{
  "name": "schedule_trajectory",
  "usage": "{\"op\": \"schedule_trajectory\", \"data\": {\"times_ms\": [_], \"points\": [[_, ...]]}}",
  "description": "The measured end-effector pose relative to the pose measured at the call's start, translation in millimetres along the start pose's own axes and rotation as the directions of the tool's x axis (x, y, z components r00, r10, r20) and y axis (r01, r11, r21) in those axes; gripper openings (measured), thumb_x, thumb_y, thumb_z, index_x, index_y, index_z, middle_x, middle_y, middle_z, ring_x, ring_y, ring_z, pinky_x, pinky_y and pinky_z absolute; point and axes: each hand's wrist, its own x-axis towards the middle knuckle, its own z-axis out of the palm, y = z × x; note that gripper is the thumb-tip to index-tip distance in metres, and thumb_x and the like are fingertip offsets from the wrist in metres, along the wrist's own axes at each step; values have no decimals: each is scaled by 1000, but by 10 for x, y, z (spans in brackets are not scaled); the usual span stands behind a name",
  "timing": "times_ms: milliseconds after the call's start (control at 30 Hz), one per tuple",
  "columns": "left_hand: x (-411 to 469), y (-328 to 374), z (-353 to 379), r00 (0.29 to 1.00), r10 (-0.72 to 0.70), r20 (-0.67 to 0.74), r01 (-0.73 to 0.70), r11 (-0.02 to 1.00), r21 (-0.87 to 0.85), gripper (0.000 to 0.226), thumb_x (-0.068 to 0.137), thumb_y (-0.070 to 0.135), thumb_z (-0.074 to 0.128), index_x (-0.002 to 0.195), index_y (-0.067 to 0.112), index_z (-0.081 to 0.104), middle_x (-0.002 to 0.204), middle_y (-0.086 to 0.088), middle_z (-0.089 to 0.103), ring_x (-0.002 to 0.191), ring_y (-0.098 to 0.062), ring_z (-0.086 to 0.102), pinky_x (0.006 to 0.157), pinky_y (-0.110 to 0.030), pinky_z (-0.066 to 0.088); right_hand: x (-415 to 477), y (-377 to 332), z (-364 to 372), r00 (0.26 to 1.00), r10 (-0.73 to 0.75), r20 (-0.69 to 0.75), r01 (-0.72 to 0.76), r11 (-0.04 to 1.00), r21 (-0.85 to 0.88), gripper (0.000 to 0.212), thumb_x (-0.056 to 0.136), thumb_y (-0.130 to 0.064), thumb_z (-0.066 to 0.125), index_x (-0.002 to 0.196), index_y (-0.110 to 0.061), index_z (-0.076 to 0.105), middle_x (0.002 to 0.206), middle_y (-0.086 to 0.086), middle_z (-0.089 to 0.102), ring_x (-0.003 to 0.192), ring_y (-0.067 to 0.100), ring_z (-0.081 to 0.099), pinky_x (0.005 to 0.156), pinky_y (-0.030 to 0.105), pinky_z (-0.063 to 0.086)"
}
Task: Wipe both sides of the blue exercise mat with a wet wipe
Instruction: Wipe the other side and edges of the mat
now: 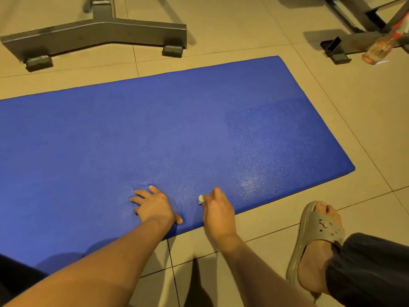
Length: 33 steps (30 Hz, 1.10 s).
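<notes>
Blue mat (155, 129) lies flat, one end darker; left hand (152, 204) splayed, right hand (218, 209) pinching white wipe (201, 198)

Blue exercise mat (155, 129): fine pebbled grain, faint sheen; glistening patch beyond right hand (218, 209). Wet wipe (201, 198) pinched in right hand: crumpled soft fabric. Floor tiles (365, 129): smooth, satin. Sandal (314, 235) right of right hand: matt rubbery plastic.

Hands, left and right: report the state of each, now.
Left hand: open, fingers spread, resting on the blue mat.
Right hand: closed, holding a small white wipe against the mat.
</notes>
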Motion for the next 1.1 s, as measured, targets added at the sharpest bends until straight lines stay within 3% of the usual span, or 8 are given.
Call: {"op": "schedule_trajectory", "data": {"times_ms": [100, 233, 367, 467, 567, 700, 900, 1100], "points": [[-7, -1, -1, 1000, 2, 4, -2, 1000, 6, 153, 53, 76, 84, 159, 4, 1, 158, -37, 9, 146, -55, 17, 104, -51, 46, 207, 413, -229, 982, 179, -62, -179, 984, 4, 17, 94, -11, 61, 107, -17, 70, 104, 9, 57, 91, 32, 61, 71, 41, 50], [2, -3, 13, 1000, 1, 0, -1, 1000, 0, 154, 52, 75, 85, 159, 4, 1, 158, -37, 9, 146, -55, 17, 105, -51, 46, 317, 738, -434, 918, 386, -88, -365, 911, 190, 19, 98, -13, 59, 117, -13, 56, 115, 10, 60, 93, 33, 63, 77, 43, 53], [10, 5, 18, 1000, 0, -4, 0, 1000, -5, 154, 51, 74, 86, 159, 4, 2, 157, -38, 9, 146, -56, 17, 104, -52, 47, 262, 386, -298, 943, 333, -18, -323, 925, 198, 10, 99, -15, 54, 102, -10, 63, 106, 14, 57, 85, 35, 61, 72, 38, 44], [20, 9, 23, 1000, -6, -4, 6, 1000, -11, 155, 49, 74, 87, 159, 4, 3, 157, -39, 9, 145, -57, 17, 103, -52, 48, 164, -36, -126, 966, 254, 54, -259, 945, 199, 20, 102, -23, 50, 108, -10, 65, 112, 13, 56, 90, 36, 62, 79, 42, 47], [20, 7, 21, 1000, -6, -6, 6, 1000, -9, 155, 51, 74, 86, 159, 3, 1, 157, -39, 8, 145, -57, 17, 103, -53, 47, 93, -338, -24, 982, 95, 165, -112, 989, 99, 26, 105, -24, 46, 121, -14, 63, 121, 9, 55, 99, 29, 64, 84, 35, 50], [22, 8, 19, 1000, 0, -8, 0, 1000, -10, 155, 51, 75, 86, 159, 3, 1, 158, -38, 8, 146, -56, 17, 104, -53, 47, 189, -219, -95, 977, -13, 215, 19, 999, -26, 24, 105, -25, 47, 121, -17, 62, 120, 7, 56, 100, 29, 64, 80, 36, 49], [17, 2, 17, 1000, 7, -5, -7, 1000, -2, 155, 51, 75, 85, 159, 4, 2, 158, -38, 9, 146, -56, 17, 104, -53, 47, 495, 508, -423, 959, 280, -34, -281, 960, -21, 24, 101, -36, 55, 108, -17, 67, 114, 8, 54, 89, 32, 64, 71, 39, 48], [14, 6, 14, 1000, 7, -8, -7, 1000, 3, 154, 51, 75, 86, 159, 4, 3, 158, -38, 10, 146, -56, 18, 104, -52, 48, 581, 521, -400, 895, 443, -58, -428, 887, 175, 22, 101, -26, 53, 103, -7, 65, 108, 14, 63, 92, 34, 62, 70, 35, 39]]}}
